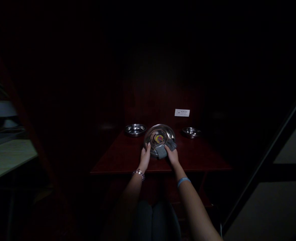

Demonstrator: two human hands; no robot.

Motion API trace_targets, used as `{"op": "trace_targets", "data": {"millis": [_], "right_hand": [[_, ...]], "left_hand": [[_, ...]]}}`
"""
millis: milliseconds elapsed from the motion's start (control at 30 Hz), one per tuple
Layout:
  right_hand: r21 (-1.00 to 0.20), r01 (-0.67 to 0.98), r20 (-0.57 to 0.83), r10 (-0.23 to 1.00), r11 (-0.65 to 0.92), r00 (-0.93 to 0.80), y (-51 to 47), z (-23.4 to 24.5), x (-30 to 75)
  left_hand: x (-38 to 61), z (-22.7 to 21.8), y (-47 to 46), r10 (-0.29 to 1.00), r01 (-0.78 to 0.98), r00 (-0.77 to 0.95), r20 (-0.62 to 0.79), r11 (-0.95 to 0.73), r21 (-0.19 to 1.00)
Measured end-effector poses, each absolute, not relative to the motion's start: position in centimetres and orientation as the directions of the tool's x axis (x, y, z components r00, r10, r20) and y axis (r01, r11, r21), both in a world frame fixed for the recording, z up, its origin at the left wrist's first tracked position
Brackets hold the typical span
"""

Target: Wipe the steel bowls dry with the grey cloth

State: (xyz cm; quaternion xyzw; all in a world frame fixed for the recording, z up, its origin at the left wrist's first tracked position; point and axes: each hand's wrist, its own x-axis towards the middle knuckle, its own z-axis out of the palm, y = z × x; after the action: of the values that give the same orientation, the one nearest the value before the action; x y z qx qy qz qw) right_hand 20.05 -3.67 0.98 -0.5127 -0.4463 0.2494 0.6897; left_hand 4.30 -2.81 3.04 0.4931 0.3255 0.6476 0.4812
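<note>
A round, shiny metal plate (154, 134) with a yellow and red label at its centre is held tilted up above the dark red table. My left hand (145, 157) grips its lower left rim, thumb on the face and fingers hidden behind. On the lower right, my right hand (172, 155) presses a grey cloth (161, 152) against the plate, the thumb lying over the cloth. The cloth covers part of the rim, and its far end sticks out to the right of the thumb.
Stacked metal dishes (135, 130) stand on the back left of the table (123, 160); a metal bowl (191, 132) sits at the back right. A white socket panel (182, 112) is on the rear wall. Another, light-topped table (9, 155) is at far left. The surroundings are very dark.
</note>
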Motion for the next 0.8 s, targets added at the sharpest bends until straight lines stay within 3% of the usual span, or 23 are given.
{"op": "trace_targets", "data": {"millis": [433,800], "right_hand": [[-0.955,0.106,0.285,0.756,0.278,0.589,-4.0,1.2,20.1],[-0.953,0.17,0.303,0.759,0.252,0.577,-4.3,1.4,20.0]], "left_hand": [[4.2,3.3,-3.1,0.951,-0.271,-0.024,0.309,-0.303,0.914],[4.6,1.3,-1.4,0.909,-0.213,0.05,0.413,-0.394,0.894]]}}
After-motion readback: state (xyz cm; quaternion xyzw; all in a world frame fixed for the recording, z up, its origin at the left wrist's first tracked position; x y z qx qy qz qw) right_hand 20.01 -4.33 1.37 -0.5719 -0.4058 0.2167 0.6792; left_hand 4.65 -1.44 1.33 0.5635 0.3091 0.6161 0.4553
